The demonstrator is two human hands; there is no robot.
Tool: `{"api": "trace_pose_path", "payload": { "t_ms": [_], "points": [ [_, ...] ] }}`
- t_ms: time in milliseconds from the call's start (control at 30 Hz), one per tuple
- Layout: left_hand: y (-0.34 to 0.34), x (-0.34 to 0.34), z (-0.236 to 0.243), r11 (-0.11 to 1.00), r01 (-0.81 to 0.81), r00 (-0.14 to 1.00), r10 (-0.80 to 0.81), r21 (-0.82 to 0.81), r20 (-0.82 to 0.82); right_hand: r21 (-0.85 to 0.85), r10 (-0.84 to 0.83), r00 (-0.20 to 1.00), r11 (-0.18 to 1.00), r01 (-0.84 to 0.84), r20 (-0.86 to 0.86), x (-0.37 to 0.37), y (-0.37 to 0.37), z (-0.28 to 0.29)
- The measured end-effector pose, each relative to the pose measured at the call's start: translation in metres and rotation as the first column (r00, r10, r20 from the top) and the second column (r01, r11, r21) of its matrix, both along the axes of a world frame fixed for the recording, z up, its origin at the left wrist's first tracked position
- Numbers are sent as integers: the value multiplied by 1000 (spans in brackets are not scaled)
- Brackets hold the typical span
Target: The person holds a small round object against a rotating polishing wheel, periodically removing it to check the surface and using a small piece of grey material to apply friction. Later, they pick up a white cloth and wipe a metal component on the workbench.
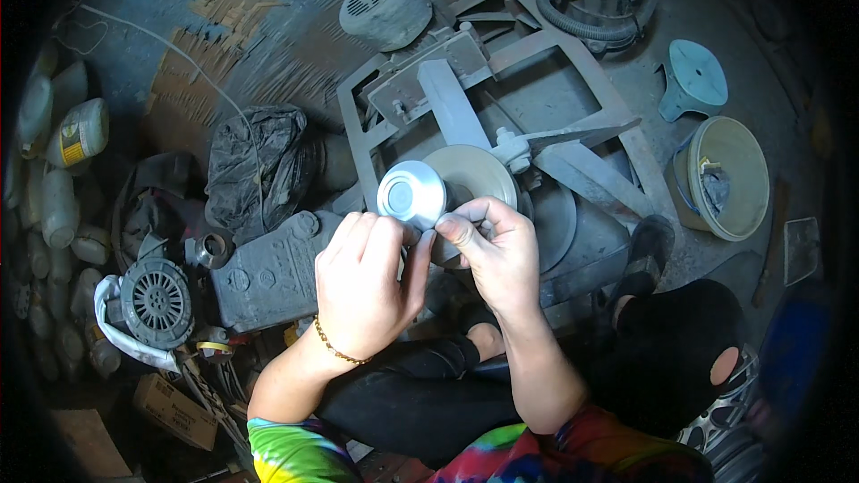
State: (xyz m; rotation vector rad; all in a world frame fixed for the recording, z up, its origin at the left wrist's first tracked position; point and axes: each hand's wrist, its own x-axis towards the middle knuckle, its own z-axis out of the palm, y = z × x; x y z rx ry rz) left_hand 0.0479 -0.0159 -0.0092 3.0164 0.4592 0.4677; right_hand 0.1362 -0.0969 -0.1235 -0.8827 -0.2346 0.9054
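I see one metal disc (pixel 411 194) pinched by both my left hand (pixel 365 282) and right hand (pixel 498 250), against one buffing wheel (pixel 474 177); two motors lie left of it.

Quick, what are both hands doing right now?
Left hand: closed, holding the shiny round metal cap.
Right hand: closed, fingers pinching the same cap's edge.

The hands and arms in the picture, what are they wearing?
Both arms are bare from the short sleeves down. The sleeves are tie-dye, with bright green, yellow, red and blue swirls. The left hand has a thin beaded bracelet around its wrist. The right hand wears nothing: no glove, ring or watch shows.
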Motion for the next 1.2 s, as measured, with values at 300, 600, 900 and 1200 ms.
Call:
{"api": "trace_pose_path", "payload": {
  "t_ms": [300,600,900,1200],
  "points": [
    [-1,1,-2,1000,11,1000,-11,11,-12,12,-20,999,1000,19,30,3,-5,5],
    [2,-2,1,1000,14,1000,-14,-1,5,13,-24,1000,1000,24,7,2,-2,10],
    [3,-2,2,999,3,1000,-2,-39,7,9,-40,999,999,40,5,1,-1,11],
    [2,-2,3,997,-19,1000,21,-69,18,31,-53,999,998,53,-9,0,1,12]
  ]
}}
